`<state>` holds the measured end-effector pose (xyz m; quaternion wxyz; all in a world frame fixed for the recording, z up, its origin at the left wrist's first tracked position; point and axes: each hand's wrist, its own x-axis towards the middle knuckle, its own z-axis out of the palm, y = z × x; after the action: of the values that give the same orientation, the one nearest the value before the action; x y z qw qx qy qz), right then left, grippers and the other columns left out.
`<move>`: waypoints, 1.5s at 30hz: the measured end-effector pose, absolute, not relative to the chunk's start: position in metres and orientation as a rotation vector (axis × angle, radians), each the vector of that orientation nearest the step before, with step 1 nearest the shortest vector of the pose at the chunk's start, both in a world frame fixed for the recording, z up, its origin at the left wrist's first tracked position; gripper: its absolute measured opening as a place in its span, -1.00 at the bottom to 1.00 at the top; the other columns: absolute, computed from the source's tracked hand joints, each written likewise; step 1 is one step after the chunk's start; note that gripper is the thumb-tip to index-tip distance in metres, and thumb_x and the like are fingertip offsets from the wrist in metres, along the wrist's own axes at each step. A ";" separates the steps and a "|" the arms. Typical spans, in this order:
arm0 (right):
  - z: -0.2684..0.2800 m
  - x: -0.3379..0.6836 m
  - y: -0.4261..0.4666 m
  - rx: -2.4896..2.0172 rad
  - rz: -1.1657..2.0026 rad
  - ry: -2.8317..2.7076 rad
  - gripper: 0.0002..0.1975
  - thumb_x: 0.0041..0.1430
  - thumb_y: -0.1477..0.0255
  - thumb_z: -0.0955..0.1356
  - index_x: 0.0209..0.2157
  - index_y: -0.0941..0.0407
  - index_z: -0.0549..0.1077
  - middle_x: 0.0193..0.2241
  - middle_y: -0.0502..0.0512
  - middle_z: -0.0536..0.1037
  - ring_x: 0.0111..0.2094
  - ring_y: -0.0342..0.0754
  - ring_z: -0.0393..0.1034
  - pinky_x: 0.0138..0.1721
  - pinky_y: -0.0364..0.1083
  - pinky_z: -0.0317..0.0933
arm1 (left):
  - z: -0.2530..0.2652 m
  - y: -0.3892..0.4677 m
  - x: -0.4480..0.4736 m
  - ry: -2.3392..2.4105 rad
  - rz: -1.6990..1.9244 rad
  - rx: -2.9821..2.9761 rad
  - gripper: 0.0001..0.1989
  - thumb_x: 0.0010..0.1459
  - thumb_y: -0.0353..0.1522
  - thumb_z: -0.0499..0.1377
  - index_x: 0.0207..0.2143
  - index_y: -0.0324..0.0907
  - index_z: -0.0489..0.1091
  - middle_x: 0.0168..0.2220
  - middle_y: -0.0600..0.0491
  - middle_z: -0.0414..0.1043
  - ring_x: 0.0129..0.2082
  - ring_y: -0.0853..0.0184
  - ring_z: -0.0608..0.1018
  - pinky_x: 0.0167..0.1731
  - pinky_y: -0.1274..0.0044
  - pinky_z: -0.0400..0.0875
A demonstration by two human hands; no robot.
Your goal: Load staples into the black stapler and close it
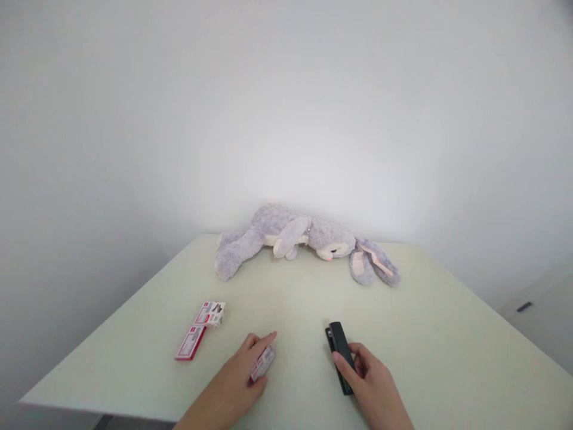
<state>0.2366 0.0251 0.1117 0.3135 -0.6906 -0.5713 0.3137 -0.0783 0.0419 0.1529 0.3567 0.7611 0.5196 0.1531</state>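
Note:
My left hand [244, 365] rests on the pale table [425, 334] and grips a small red-and-white staple box [264, 362] between thumb and fingers. My right hand [369, 375] lies near the front edge with its fingers wrapped around a black stapler [339, 345], which lies flat and points away from me. Left of my left hand lie two more red-and-white staple boxes, one flat [191, 343] and one opened [210, 313].
A grey plush rabbit [304, 239] lies on its side at the far edge of the table, against a white wall. A pale cabinet with a dark handle [524, 307] stands at the right beyond the table.

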 end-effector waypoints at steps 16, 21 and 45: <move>0.110 0.226 0.018 -1.819 0.725 -1.438 -0.48 0.25 -0.10 0.28 -0.16 0.06 0.52 -0.58 -0.12 0.26 -0.50 -0.07 0.28 -0.44 -0.12 0.07 | 0.135 0.036 -0.016 1.315 0.560 1.961 0.00 0.03 -0.40 0.25 0.46 0.05 -0.12 0.34 -0.03 0.04 0.25 0.15 0.37 0.29 0.38 0.25; 0.113 0.219 0.012 -1.824 0.653 -1.474 -0.47 0.28 -0.11 0.26 -0.11 0.04 0.53 -0.56 -0.08 0.39 -0.49 -0.04 0.37 -0.42 -0.11 0.11 | 0.146 0.048 -0.031 1.099 0.531 2.034 -0.10 -0.05 -0.47 0.26 0.36 0.16 0.16 0.41 0.13 0.10 0.36 0.17 0.25 0.38 0.36 0.07; 0.122 0.216 0.015 -1.705 0.772 -1.574 -0.47 0.32 -0.04 0.25 -0.16 0.03 0.67 -0.61 -0.02 0.51 -0.55 -0.06 0.37 -0.48 -0.15 0.14 | 0.138 0.048 -0.011 1.200 0.663 2.128 -0.28 -0.03 -0.43 0.29 0.23 0.10 0.32 0.16 0.07 0.40 0.10 0.19 0.50 0.15 0.42 0.37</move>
<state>0.2161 0.0149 0.1224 0.3409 -0.6555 -0.6050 0.2968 -0.0113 0.0481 0.1379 0.3004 0.8019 0.4520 0.2497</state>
